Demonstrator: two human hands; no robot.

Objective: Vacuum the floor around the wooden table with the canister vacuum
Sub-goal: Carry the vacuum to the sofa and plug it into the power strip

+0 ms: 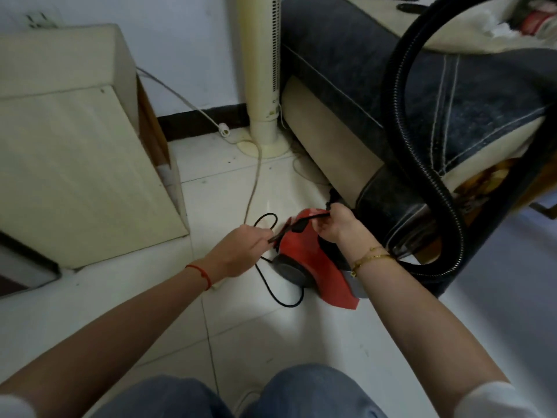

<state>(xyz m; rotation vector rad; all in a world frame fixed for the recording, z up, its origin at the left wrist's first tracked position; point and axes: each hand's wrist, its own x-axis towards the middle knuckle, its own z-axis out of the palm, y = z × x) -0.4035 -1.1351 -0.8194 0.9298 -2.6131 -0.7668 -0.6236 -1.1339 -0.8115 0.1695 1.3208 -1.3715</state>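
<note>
Your two hands each pinch the one black cord (272,292), left hand (241,251) at its 3 o'clock end, right hand (334,223) near the plug, over the one red vacuum (313,267) on the floor (271,342), its hose (422,152) looping toward 1 o'clock beside one sofa (376,86) and one fan (265,70) at 12.

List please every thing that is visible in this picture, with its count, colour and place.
canister vacuum: one, red, on the floor beside the sofa
power cord: one, black, looping on the floor, held by both hands
hose: one, black, arching over the sofa
sofa: one, dark grey and cream, right
tower fan: one, cream, against the wall
fan cable: one, whitish, across the tiles
cabinet: one, cream, left
floor: white tiles
left hand: one, pinching the cord
right hand: one, gripping the cord above the vacuum
</note>
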